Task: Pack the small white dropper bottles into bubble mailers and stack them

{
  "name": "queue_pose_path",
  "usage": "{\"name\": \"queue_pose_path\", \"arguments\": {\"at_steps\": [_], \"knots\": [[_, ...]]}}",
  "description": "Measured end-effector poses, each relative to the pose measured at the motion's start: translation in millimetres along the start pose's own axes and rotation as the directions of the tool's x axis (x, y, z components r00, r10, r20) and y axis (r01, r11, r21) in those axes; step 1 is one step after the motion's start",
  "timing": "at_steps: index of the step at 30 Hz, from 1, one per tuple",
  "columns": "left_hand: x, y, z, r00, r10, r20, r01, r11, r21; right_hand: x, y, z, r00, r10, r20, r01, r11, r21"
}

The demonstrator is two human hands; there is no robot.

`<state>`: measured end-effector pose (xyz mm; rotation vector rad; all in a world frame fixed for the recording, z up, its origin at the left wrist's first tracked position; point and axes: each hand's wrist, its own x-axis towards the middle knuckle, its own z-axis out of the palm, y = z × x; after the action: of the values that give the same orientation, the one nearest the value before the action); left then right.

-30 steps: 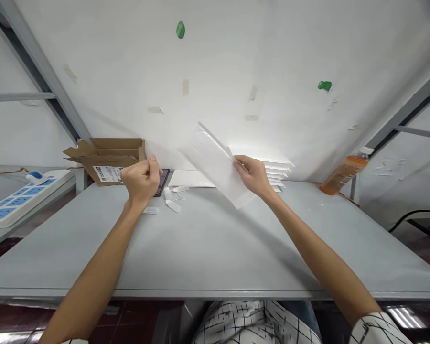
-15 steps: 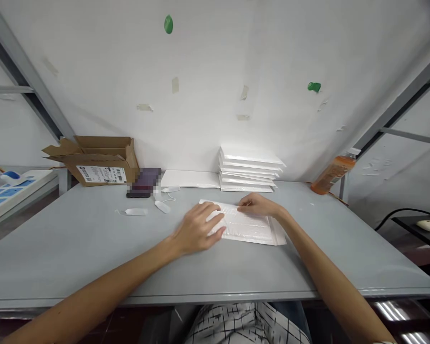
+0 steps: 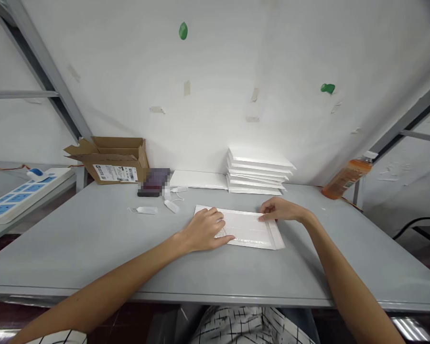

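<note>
A white padded envelope [image 3: 251, 230] lies flat on the grey table [image 3: 215, 277], its flap end to the right. My left hand [image 3: 207, 230] rests on the envelope's left part, fingers bent and a little apart, thumb stretched along its surface. At the envelope's upper right edge is my right hand [image 3: 276, 210], thumb lying over the edge and the other fingers curled. Whether the right fingers pinch the envelope is hard to see. Several white tags with strings, one of them a loose tag [image 3: 146, 210], lie to the left beyond my left hand.
Along the wall stand an open cardboard box [image 3: 120, 162], a blurred dark object [image 3: 154, 182], a flat white envelope [image 3: 198, 179], a stack of white envelopes [image 3: 256, 169] and a leaning orange bottle [image 3: 347, 177]. A power strip [image 3: 25, 193] is at far left.
My right hand has slid rightward along the envelope from its upper middle to near the flap end. My left hand stays on the left part. The view has shifted slightly left.
</note>
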<state>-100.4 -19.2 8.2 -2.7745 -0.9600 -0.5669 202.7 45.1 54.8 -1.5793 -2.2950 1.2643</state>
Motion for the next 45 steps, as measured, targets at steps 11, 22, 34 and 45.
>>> {"name": "queue_pose_path", "arguments": {"at_steps": [11, 22, 34, 45], "knots": [[-4, -4, 2.3, 0.995, 0.026, 0.098, -0.018, 0.997, -0.079, 3, -3, 13, 0.996, -0.083, -0.038, 0.088, 0.982, 0.169], [-5, -7, -10.7, 0.987, 0.038, 0.156, -0.024, 0.995, -0.095, 58, -60, 35, 0.795, -0.45, -0.407, 0.202, 0.829, -0.521], [-4, -21, -40.0, 0.96, 0.026, 0.28, 0.02, 0.987, -0.16, 168, -104, 48, 0.897, -0.373, -0.236, 0.109, 0.705, -0.701], [-5, -21, -37.7, 0.962, 0.024, 0.272, 0.018, 0.988, -0.152, 170, -104, 47, 0.891, -0.33, -0.312, 0.015, 0.709, -0.705]]}}
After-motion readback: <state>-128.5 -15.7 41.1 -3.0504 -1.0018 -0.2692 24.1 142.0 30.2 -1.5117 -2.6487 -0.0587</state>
